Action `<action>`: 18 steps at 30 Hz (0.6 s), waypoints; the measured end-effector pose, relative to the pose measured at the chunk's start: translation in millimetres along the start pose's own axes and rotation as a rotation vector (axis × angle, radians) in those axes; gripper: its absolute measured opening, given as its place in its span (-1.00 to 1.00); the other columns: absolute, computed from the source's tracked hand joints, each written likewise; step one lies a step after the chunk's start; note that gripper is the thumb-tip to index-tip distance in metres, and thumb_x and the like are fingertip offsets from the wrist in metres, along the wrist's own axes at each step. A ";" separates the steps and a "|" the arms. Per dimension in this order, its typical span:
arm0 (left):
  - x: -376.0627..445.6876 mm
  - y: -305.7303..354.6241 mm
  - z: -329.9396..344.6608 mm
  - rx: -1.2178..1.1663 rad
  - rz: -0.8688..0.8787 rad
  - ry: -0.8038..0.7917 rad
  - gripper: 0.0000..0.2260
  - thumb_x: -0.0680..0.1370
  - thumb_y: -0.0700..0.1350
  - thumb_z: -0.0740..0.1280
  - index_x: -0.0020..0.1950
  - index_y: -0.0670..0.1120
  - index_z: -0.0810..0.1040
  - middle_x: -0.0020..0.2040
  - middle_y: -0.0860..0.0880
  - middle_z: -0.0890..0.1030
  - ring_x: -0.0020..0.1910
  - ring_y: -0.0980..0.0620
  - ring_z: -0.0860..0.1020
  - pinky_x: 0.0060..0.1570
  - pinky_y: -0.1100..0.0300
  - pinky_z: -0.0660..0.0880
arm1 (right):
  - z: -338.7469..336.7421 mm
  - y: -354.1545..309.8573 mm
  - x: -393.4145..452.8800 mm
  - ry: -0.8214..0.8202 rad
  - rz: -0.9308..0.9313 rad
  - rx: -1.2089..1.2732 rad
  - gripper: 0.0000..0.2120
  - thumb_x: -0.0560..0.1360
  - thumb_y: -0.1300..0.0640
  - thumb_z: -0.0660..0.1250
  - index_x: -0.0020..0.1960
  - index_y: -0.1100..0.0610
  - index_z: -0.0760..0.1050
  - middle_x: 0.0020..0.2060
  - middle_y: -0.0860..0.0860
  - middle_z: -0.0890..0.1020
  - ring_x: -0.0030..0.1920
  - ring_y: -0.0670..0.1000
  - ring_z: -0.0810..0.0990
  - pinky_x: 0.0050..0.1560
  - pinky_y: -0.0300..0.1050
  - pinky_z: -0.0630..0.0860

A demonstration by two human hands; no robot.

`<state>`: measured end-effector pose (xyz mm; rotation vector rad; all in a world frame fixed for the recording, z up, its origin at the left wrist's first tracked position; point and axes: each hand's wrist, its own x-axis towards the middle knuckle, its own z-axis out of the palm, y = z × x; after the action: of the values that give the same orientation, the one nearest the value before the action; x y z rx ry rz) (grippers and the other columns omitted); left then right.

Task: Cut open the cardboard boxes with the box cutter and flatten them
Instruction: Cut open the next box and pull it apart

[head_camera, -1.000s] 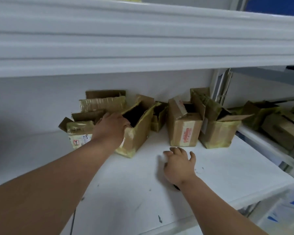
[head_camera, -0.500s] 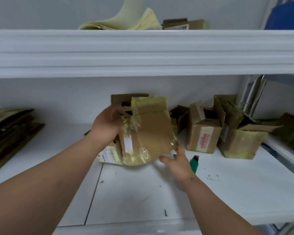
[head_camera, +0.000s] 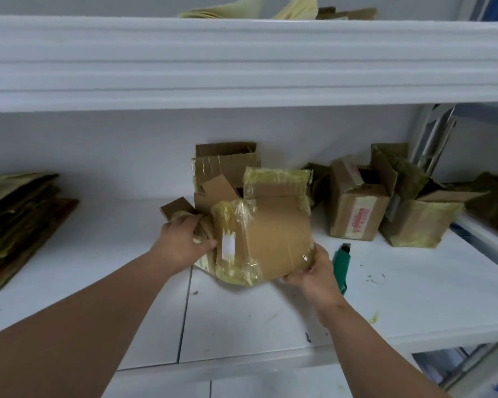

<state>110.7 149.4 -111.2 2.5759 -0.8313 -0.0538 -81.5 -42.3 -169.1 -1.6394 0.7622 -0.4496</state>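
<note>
A taped brown cardboard box (head_camera: 268,228) is held a little above the white shelf (head_camera: 242,320), tilted, with yellowed tape on its corners. My left hand (head_camera: 184,242) grips its left side and crumpled flap. My right hand (head_camera: 314,271) holds its lower right corner from below. A green box cutter (head_camera: 340,265) lies on the shelf just right of my right hand, partly hidden by it. Behind the held box stands another open box (head_camera: 224,165).
More open taped boxes (head_camera: 357,208) (head_camera: 414,222) stand at the back right. Flattened cardboard (head_camera: 15,222) is stacked at the far left. An upper shelf (head_camera: 242,58) overhangs closely. A lower side shelf at the right carries dark boxes (head_camera: 495,202).
My left hand lifted the box off the shelf and brought it forward. My right hand left the shelf surface, uncovering the green cutter, and took the box's lower right corner.
</note>
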 end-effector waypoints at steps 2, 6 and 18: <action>0.9 -7.6 5.0 0.036 0.054 0.065 -0.55 0.50 0.08 0.40 0.34 -0.05 0.47 0.25 -0.08 0.53 0.21 -0.17 0.47 0.18 0.04 0.43 | -0.7 -3.3 -4.3 0.008 0.026 0.072 -0.21 0.16 0.09 0.44 0.35 -0.08 0.26 0.13 -0.03 0.50 0.07 -0.03 0.53 -0.05 -0.14 0.52; 3.1 -8.2 6.8 0.056 0.157 0.189 -0.81 0.52 -0.16 0.30 0.12 -0.16 0.54 0.06 -0.21 0.57 0.01 -0.25 0.54 -0.07 -0.02 0.52 | -1.4 -5.8 -4.0 -0.020 0.079 0.129 -0.45 0.51 0.06 0.38 0.43 -0.08 0.24 0.17 -0.03 0.54 0.17 0.08 0.55 0.36 0.11 0.41; 17.8 -29.1 -3.6 0.053 -0.037 0.176 -0.63 0.61 -0.07 0.12 0.41 0.14 0.31 -0.04 -0.04 0.57 -0.07 -0.14 0.56 -0.12 0.02 0.52 | 7.5 -14.1 8.7 0.105 0.094 -0.080 -0.69 0.63 -0.16 0.15 -0.03 0.04 0.51 -0.08 0.03 0.63 -0.04 0.07 0.58 0.08 0.03 0.52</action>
<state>141.8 161.9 -118.2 2.5998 -0.7282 0.1832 -67.0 -42.0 -158.0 -1.6563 0.9428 -0.4455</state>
